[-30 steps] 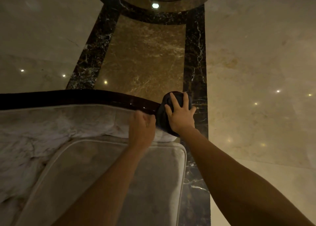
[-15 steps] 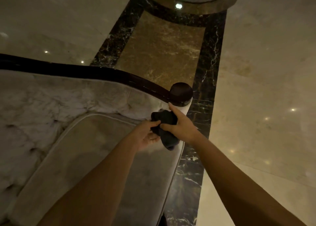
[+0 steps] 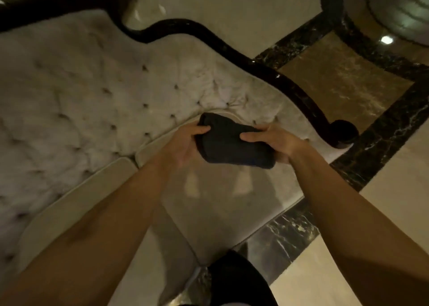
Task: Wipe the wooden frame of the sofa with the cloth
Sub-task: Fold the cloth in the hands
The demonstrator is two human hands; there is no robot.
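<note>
A dark folded cloth (image 3: pixel 229 143) is held in the air over the sofa seat. My left hand (image 3: pixel 183 143) grips its left end and my right hand (image 3: pixel 276 141) grips its right end. The sofa's dark wooden frame (image 3: pixel 262 66) curves along the top of the pale tufted backrest (image 3: pixel 81 92) and ends in a round knob (image 3: pixel 343 131) to the right of my right hand. The cloth is apart from the frame, a little below and left of the knob.
Pale seat cushions (image 3: pixel 216 201) lie under my forearms. A polished marble floor (image 3: pixel 348 90) with dark inlay bands (image 3: pixel 390 138) surrounds the sofa. A round column base (image 3: pixel 401 8) stands at the top right. My dark-clothed leg (image 3: pixel 239 282) is at the bottom.
The cloth came off the frame's end knob, which my right hand was wiping. Both hands now hold it over the seat. My view swung left, showing more of the backrest.
</note>
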